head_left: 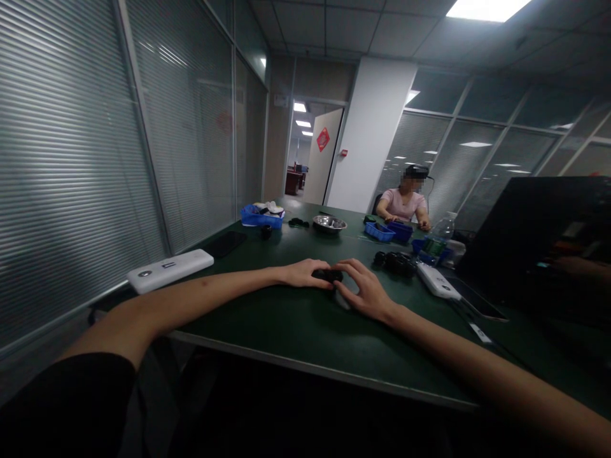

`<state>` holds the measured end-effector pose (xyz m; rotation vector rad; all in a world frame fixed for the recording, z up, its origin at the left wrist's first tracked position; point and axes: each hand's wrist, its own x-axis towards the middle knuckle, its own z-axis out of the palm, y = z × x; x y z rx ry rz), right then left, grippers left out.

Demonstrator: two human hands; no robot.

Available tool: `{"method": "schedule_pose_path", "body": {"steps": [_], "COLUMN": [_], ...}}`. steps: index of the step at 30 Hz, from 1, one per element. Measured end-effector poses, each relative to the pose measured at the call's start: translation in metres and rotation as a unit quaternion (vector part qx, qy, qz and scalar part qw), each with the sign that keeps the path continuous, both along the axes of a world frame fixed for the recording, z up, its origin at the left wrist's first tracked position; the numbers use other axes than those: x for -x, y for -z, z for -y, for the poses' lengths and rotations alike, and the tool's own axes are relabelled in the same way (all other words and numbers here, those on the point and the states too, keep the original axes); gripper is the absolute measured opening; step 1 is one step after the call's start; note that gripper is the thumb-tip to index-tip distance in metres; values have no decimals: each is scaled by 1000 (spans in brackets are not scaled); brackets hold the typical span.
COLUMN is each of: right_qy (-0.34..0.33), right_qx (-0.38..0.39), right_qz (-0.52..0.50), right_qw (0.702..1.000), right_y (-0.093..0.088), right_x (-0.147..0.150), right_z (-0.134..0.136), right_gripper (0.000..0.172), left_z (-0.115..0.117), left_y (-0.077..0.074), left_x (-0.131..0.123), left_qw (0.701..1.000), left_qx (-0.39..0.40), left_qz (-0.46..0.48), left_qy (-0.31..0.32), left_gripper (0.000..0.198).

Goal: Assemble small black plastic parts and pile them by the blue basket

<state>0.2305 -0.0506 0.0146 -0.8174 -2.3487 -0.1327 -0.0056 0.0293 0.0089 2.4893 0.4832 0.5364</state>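
Observation:
Over the green table, a small dark oblong piece point(327, 275) lies between my two hands; its exact kind is too dim to make out. My left hand point(304, 272) is closed around its left end, thumb below and fingers above. From the other side my right hand point(363, 289) curves in, thumb and forefinger bent onto the right end in a pinch. Right of my hands sits a cluster of black rounded parts point(398, 263). Farther back stands a shiny metal bowl point(329, 224) with small pieces in it.
The green table point(286, 324) also carries a blue basket point(262, 217), white power banks point(172, 268), a dark phone point(224, 243), small blue trays point(379, 231) and a plastic bottle point(439, 238). A black screen point(534, 248) rises at right. Another person point(403, 203) sits at the far side.

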Motion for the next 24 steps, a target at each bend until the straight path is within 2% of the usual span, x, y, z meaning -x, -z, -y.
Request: {"method": "schedule_pose_path", "body": {"steps": [11,24], "right_qy": [-23,-46], "right_qx": [-2,37], "right_qz": [-6,-22], "right_qw": [1000,998], "right_y": [0,-2], "right_x": [0,0], "right_z": [-1,0], "right_gripper": [30,28], "left_z": [2,0], "left_y": [-2,1], "left_x": [0,-1], "left_qw": [1000,1000], "left_qx": [-3,-27], "left_qz": [-1,-9], "left_qy": [-1,-14], "left_gripper": [51,54]}}
